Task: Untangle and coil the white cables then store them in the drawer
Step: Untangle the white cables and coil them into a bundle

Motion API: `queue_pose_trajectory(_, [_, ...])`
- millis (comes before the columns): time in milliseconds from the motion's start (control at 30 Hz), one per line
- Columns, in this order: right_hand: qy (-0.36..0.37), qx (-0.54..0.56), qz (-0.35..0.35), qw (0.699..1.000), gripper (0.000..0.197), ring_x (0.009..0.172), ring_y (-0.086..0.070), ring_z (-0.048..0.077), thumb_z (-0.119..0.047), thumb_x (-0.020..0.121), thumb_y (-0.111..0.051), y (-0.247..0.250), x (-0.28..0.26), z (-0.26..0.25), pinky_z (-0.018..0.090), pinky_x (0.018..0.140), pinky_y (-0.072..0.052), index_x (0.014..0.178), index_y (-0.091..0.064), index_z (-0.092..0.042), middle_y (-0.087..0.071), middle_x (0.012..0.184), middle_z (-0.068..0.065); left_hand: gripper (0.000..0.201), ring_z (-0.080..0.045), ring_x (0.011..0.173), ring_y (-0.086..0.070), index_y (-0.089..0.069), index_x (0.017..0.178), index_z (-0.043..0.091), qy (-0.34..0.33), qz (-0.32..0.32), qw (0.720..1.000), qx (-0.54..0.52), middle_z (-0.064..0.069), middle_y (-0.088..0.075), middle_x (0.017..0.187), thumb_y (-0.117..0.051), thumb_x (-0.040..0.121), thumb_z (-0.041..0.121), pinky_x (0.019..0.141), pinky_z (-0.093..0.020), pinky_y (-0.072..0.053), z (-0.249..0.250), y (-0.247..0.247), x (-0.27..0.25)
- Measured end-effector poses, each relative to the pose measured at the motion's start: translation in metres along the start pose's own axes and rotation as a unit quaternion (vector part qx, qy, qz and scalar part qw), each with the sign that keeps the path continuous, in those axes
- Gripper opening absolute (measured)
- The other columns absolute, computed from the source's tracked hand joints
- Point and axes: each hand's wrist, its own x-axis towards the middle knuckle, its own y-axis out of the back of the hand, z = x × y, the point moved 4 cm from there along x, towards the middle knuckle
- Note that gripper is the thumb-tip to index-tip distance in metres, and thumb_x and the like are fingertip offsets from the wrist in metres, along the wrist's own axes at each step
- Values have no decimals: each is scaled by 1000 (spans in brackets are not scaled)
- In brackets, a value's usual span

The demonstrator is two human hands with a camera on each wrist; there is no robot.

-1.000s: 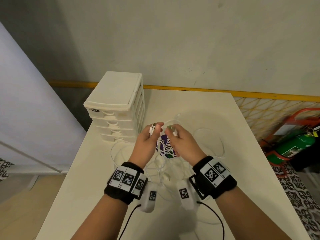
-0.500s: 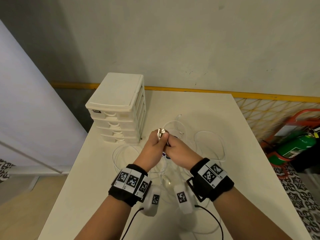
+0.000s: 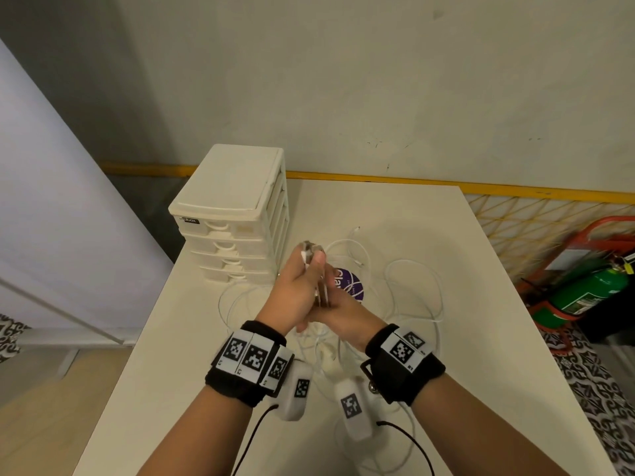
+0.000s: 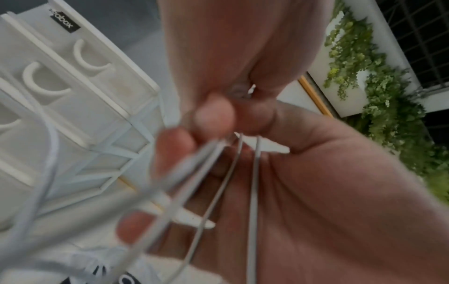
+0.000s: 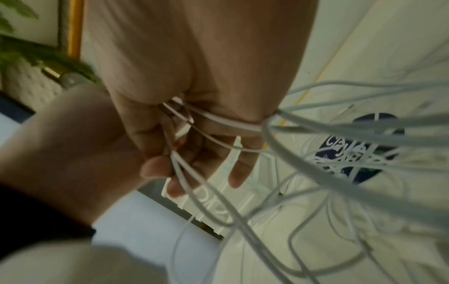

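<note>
Four-drawer white plastic cabinet (image 3: 233, 214) at left on the white table (image 3: 405, 214), all drawers closed. Just right of it, left hand (image 3: 295, 290) raised, fingers pinched on thin white cables (image 4: 252, 184). Pressed against it, right hand (image 3: 340, 304), fingers curled around the same strands. Loose cable loops spread on the table around a round purple disc (image 3: 350, 283). Far right, green fire extinguisher (image 3: 584, 290).

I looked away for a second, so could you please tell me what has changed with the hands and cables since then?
The left hand and right hand, apart a second ago with a plug each, have come together; the left now grips both ends of the white cables, raised, while the right holds strands below. The drawer unit stays shut and the loops stay on the table.
</note>
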Motion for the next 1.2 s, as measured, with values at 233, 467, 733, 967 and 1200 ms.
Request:
queue_pose_trajectory(233, [35, -98, 15, 994, 13, 67, -59, 2, -6, 89, -58, 13, -1, 18, 16, 72, -43, 86, -59, -19, -63, 70, -5, 28, -8, 49, -30, -36, 79, 15, -8, 49, 974, -220, 8, -36, 58, -29, 105, 21, 45, -19, -28, 13, 35, 12])
queue_pose_trajectory(467, [61, -133, 81, 986, 17, 54, -41, 2, -16, 95, -52, 47, -4, 10, 18, 58, -38, 94, -69, -14, -48, 61, -7, 23, -17, 58, -51, -46, 86, 12, 38, 166, 958, -229, -3, -45, 63, -37, 103, 23, 65, -31, -49, -6, 61, 10])
queue_pose_trajectory(733, [50, -301, 86, 949, 23, 57, -50, 2, -23, 94, -51, 63, -6, 1, 20, 58, -37, 82, -70, -23, -61, 63, -13, 84, -32, 132, -36, -29, 144, 1, 124, 239, 936, 226, -21, -41, 140, -77, 79, 25, 108, -38, -30, -46, 78, -6])
queue_pose_trajectory(967, [84, -296, 89, 947, 21, 66, -54, 10, -27, 94, -52, 58, -5, -10, 31, 66, -43, 77, -63, -28, -61, 68, -5, 30, -1, 54, -45, -59, 69, 22, 42, -130, 976, 170, 12, -51, 59, -51, 94, 35, 60, -20, -38, -22, 15, -10])
queue_pose_trajectory(1200, [118, -295, 110, 942, 38, 106, -53, 14, -24, 78, -70, 72, -4, 19, 27, 94, -42, 114, -64, -13, -51, 115, -1, 42, -3, 42, -34, -44, 56, 13, -13, -28, 992, 121, 11, -36, 41, -59, 93, 24, 46, -15, -29, 5, 21, 1])
